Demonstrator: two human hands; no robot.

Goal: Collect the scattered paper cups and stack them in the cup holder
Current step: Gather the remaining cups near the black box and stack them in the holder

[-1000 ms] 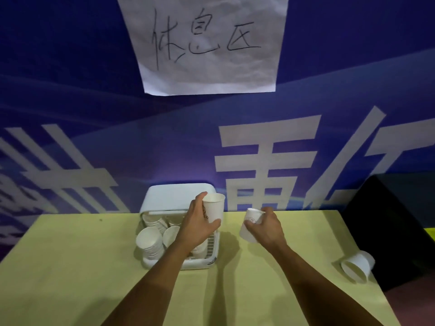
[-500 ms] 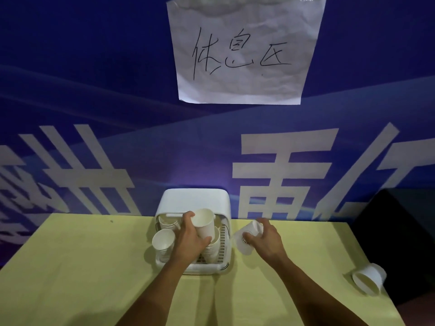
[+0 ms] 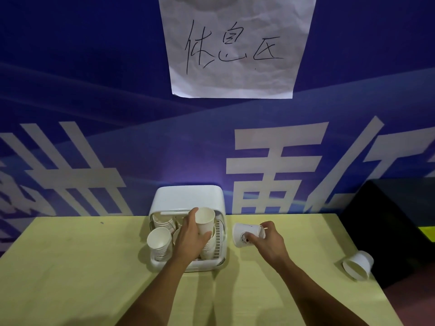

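Left hand [image 3: 191, 238] has carried its held cup [image 3: 205, 218] from the right edge of the cup holder [image 3: 188, 196] a second ago to over its middle; the right hand has hardly shifted. Step in hand, as I read it: nesting that cup onto a stack. Front-left stack [image 3: 160, 241] stands in the holder just left of the hand, with more stacks behind and under it, partly hidden. Left-hand fingers and thumb are wrapped round the cup wall, cup upright, mouth up. Next move needs the cup lined up over a stack mouth and lowered straight so it doesn't jam. Right hand [image 3: 270, 241] waits just right of the holder, above the bench [image 3: 70, 267], pinching a second cup [image 3: 244, 235] tipped sideways. Far right, a loose cup [image 3: 357, 264] lies on its side near the bench edge, still uncollected.
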